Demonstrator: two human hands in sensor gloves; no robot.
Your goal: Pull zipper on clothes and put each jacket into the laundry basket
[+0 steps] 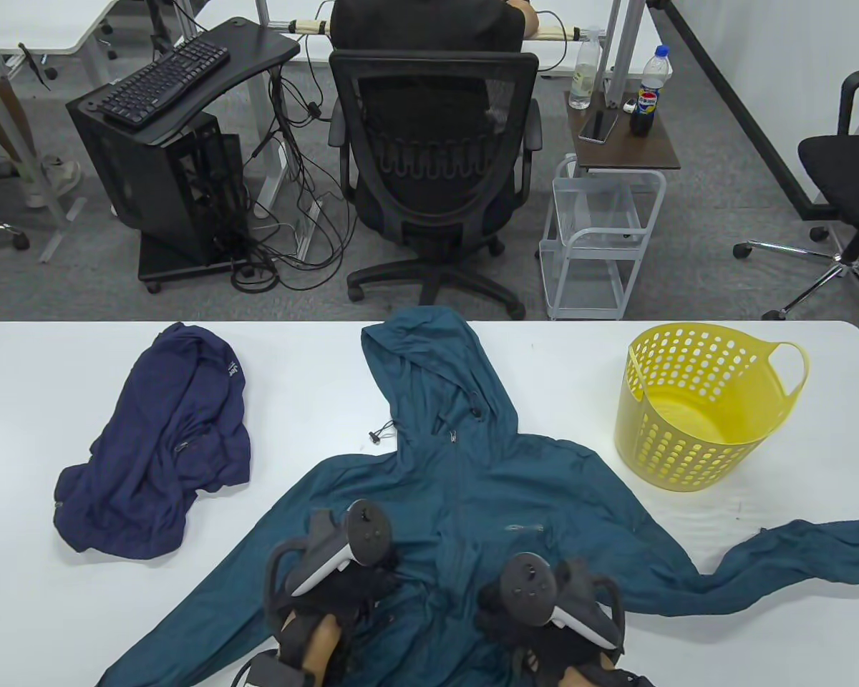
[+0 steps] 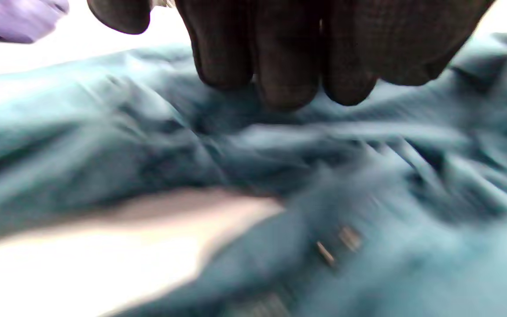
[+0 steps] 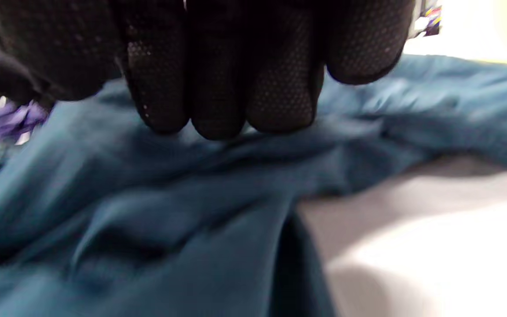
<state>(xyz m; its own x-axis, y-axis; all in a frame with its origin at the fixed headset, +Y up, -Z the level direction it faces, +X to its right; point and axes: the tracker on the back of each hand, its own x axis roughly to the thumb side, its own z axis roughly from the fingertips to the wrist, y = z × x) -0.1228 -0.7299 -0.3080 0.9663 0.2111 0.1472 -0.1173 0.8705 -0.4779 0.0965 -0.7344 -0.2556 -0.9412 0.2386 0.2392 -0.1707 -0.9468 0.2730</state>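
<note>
The teal jacket (image 1: 465,494) lies spread flat on the white counter (image 1: 36,587), hood away from the person and sleeves out to both sides, probably so its front zipper runs straight and is easy to work. The yellow laundry basket (image 1: 694,411) stands just beyond the jacket's right sleeve, close enough to drop the jacket in. A navy jacket (image 1: 161,447) lies crumpled beyond the left sleeve, likely waiting its turn.

Both hands sit on the teal jacket's lower front. The left hand (image 1: 329,572) has its fingers (image 2: 280,57) curled down onto the cloth; the right hand (image 1: 551,608) does likewise, fingers (image 3: 218,88) bunched against the fabric. Whether either actually pinches cloth or the zipper, I cannot tell; both wrist views are blurred.
</note>
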